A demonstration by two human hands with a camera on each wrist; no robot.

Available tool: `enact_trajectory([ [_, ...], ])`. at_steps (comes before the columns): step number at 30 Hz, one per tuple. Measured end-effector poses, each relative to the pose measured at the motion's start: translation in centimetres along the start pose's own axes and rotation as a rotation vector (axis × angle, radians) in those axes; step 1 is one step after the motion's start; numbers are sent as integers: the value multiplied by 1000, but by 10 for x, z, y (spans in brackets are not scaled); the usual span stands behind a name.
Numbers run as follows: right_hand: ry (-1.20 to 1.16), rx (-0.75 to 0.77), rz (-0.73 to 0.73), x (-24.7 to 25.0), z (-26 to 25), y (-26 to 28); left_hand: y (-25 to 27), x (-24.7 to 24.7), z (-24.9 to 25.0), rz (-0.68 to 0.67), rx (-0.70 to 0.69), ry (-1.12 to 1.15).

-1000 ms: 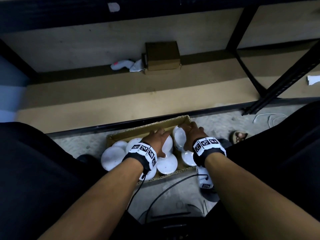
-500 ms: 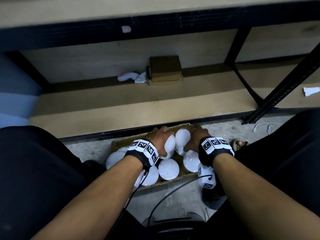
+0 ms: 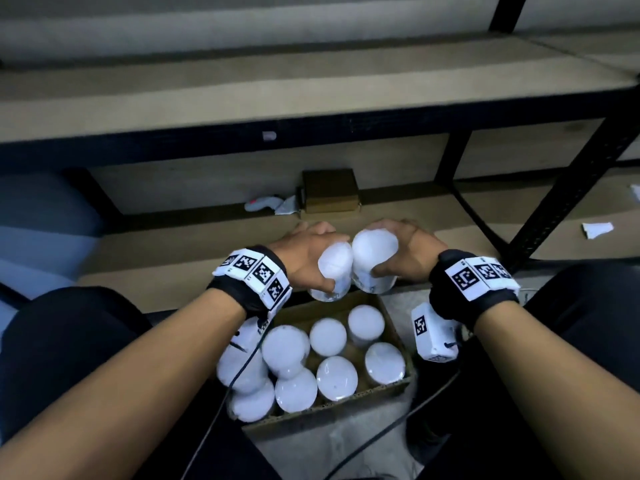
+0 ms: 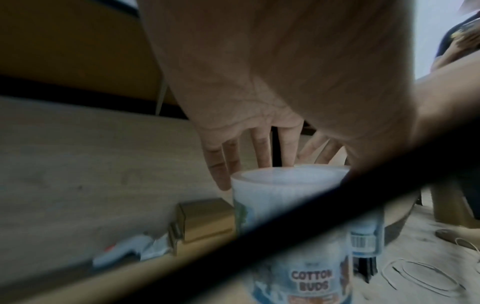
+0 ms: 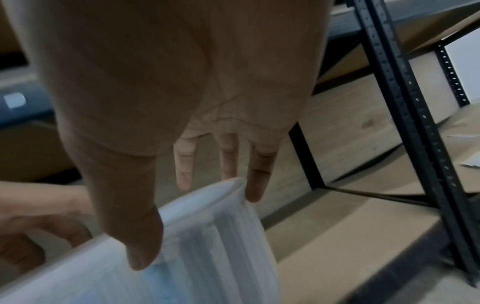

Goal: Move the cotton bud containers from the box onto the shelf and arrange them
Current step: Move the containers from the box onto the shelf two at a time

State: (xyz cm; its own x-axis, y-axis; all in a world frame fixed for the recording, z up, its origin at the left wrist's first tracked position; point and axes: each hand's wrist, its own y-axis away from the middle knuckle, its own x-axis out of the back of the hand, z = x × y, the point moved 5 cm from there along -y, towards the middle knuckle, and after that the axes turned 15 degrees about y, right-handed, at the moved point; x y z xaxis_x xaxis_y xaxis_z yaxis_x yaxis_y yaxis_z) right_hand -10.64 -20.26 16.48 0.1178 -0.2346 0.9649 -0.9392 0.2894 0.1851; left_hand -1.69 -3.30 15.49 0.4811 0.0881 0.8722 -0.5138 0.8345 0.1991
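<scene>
- left hand (image 3: 304,258) grips one cotton bud container (image 3: 334,271), right hand (image 3: 403,254) grips another (image 3: 374,263), mid-frame above the box (image 3: 391,389)
- shelf (image 3: 173,258) holds none yet, roughly nine left in the box

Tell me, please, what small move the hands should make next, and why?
Probably carry both containers forward and set them upright on the lower shelf. The left hand grips one container and the right hand grips another, both lifted clear of the box, with bare shelf board just ahead.
</scene>
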Motion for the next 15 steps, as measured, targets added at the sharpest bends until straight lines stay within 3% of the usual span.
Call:
enact_trajectory([
  [15, -150, 133, 377, 170, -7, 37, 29, 158, 77, 242, -217, -108],
])
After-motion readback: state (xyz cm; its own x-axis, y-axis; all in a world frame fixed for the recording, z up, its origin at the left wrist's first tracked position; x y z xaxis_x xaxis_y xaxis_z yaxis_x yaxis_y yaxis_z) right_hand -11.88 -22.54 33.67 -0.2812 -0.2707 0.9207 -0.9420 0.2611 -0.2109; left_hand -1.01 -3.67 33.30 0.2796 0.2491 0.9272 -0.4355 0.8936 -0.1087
